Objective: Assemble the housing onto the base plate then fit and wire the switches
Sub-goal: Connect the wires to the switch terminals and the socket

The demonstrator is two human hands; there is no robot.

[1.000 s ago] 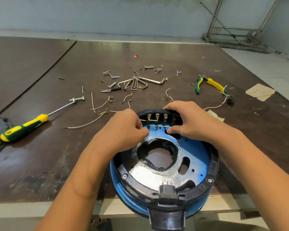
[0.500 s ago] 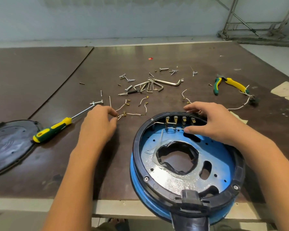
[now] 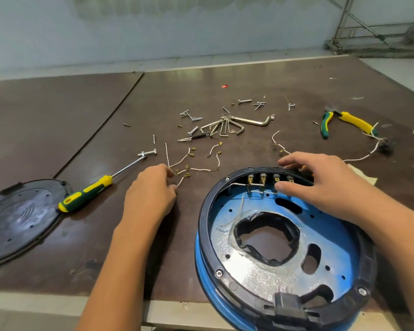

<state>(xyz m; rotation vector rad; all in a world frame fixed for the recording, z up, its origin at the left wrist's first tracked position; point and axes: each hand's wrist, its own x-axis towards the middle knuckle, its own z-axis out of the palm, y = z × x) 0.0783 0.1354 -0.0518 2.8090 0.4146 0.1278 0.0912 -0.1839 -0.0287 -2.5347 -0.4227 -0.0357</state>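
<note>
A blue base plate (image 3: 339,237) ringed by a black housing (image 3: 204,218) is seen at the near right of a dark table (image 3: 58,115), its open side turned up and its near end overhanging the table's edge. Its long axis runs from the person toward the far wall, with a black latch block (image 3: 289,306) at the near end and a row of switches (image 3: 263,180) seated inside the far wall. White wire is strung across the switch terminals, and one strand trails down over the plate toward the ragged central opening. The far rim of the housing is gripped by the right hand (image 3: 320,185), thumb inside by the switches and fingers laid over the outside. To the left of the assembly, the left hand (image 3: 148,194) is held narrow, its curled fingertips pinching a short wire lead (image 3: 181,181) among several loose leads. A yellow-and-green screwdriver (image 3: 89,193) lies farther left, pointing away and to the right, beside a round black cover (image 3: 17,218). Hex keys (image 3: 227,127) and scattered screws lie beyond, and pliers (image 3: 347,121) at the far right.
</note>
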